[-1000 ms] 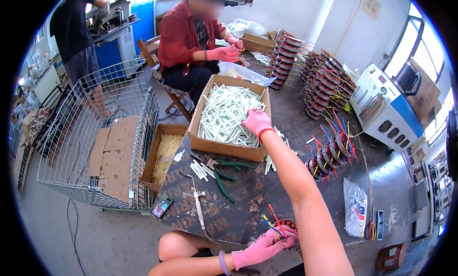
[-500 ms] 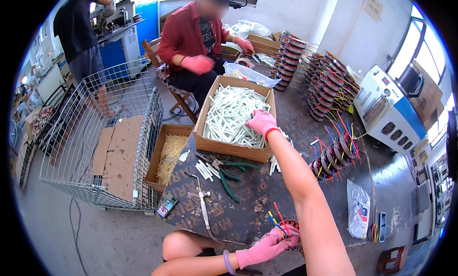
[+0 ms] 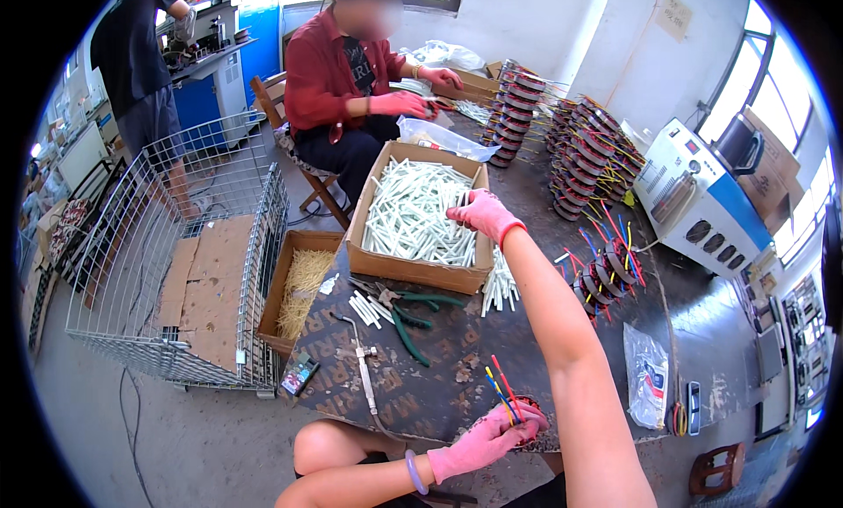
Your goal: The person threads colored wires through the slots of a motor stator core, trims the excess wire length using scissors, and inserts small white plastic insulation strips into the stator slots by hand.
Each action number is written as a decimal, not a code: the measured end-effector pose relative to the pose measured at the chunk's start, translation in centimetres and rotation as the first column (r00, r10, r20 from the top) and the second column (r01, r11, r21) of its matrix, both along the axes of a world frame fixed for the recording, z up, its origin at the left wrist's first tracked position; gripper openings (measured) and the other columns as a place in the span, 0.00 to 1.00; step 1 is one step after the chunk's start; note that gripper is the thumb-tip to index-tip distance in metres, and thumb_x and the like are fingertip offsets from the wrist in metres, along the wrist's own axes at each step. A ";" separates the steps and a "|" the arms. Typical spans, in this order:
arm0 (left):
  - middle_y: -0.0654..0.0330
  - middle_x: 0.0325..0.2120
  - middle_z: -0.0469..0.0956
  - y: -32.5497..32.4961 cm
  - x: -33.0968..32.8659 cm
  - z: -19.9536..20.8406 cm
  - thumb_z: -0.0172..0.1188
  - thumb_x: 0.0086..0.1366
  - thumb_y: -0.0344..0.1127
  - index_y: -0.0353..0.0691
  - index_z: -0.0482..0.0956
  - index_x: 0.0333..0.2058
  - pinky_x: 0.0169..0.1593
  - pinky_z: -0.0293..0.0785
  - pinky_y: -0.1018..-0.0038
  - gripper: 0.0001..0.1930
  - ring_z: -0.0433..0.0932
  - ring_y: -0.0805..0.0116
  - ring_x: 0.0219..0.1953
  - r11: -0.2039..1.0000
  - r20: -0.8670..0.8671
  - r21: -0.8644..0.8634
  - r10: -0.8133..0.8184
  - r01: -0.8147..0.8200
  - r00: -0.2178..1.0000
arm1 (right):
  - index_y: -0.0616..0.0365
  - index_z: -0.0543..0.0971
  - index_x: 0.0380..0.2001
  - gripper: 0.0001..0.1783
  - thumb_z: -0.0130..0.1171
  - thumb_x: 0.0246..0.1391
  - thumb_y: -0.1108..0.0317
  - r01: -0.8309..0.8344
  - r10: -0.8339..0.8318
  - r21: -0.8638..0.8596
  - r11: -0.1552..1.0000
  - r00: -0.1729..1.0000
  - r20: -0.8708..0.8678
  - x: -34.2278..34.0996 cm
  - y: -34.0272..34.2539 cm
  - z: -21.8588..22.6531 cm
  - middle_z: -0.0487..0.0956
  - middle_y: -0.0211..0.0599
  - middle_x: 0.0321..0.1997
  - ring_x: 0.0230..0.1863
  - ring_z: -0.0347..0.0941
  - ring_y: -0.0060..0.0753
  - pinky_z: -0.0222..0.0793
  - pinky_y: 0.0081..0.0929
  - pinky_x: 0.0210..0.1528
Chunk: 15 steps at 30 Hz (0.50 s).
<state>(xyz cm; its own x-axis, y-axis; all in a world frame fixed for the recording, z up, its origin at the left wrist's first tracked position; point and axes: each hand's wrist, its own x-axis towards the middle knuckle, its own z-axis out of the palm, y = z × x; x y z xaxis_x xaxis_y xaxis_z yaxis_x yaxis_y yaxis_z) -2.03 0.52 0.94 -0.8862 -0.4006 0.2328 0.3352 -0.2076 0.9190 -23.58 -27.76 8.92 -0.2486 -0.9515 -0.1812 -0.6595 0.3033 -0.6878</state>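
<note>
At the table's near edge my left hand (image 3: 483, 443), in a pink glove, grips a stator coil (image 3: 530, 411) with red, blue and yellow wires (image 3: 502, 392) standing up from it. My glove and right forearm hide part of the coil. My right hand (image 3: 486, 216), also gloved in pink, is at the right rim of a cardboard box (image 3: 413, 273) full of short white tubes (image 3: 417, 214). Its fingers are closed against the tubes; what is between them is too small to tell. More white tubes (image 3: 500, 284) lie beside the box.
Green-handled pliers (image 3: 408, 332), a torch (image 3: 364, 372) and a plastic bag (image 3: 646, 376) lie on the table. Stacked stators (image 3: 593, 157) stand behind, near a white-blue machine (image 3: 702, 201). A wire cage (image 3: 176, 271) is at left. A co-worker (image 3: 342, 78) sits opposite.
My right hand has drawn up slightly from the tubes toward the box's right rim. My left hand still holds the stator coil. The co-worker's nearer hand has moved right, toward the table.
</note>
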 end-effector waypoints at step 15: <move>0.58 0.46 0.76 -0.1 0.0 0.7 0.50 0.71 0.31 0.37 0.80 0.44 0.64 0.61 0.64 0.10 0.70 0.61 0.56 0.998 -0.012 -0.065 0.022 -0.023 1.000 | 0.65 0.80 0.35 0.25 0.66 0.48 0.51 -0.023 0.012 -0.091 0.996 0.993 -0.118 0.5 4.0 2.0 0.83 0.42 0.34 0.38 0.79 0.36 0.72 0.32 0.42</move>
<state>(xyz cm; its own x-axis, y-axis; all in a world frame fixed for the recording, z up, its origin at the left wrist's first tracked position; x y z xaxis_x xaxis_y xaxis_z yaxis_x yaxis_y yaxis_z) -2.00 0.41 1.69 -0.8744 -0.4039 0.2690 0.3495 -0.1395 0.9265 -23.04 -23.74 10.97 -0.2459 -0.9672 -0.0637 -0.7419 0.2301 -0.6298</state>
